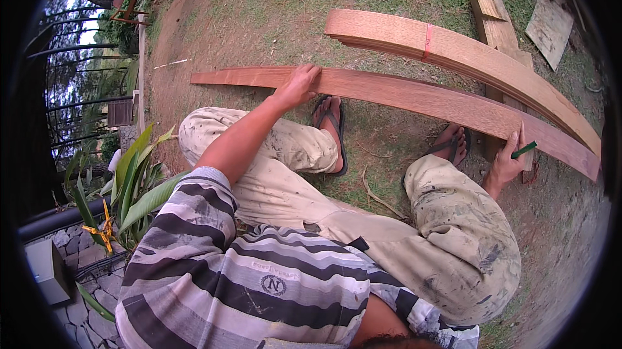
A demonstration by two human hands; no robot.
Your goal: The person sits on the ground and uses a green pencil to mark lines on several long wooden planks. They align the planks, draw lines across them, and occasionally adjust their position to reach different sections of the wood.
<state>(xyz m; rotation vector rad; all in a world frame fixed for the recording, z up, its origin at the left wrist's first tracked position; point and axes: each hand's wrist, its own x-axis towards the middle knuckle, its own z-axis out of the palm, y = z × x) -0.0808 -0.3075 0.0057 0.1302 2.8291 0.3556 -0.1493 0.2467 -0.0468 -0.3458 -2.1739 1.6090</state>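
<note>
A long reddish-brown wooden plank [413, 94] lies across in front of my feet, bowed by the lens. My left hand [297, 86] grips it towards its left part, fingers over the far edge. Near the plank's right part, my right hand [508, 159] touches the near edge with a raised finger and thumb. A green pencil [524, 150] sticks out from between the fingers of that hand. Just beyond the plank, a stack of similar boards [388, 26] is bound by a red strap [427, 42].
Timber blocks [493, 23] lie under the stack's right part, beside a flat weathered board [550, 31]. Leafy plants [131, 188] and stone paving [92, 261] are at my left. A wooden chair [131, 2] stands far left. My sandalled feet [333, 130] are close to the plank.
</note>
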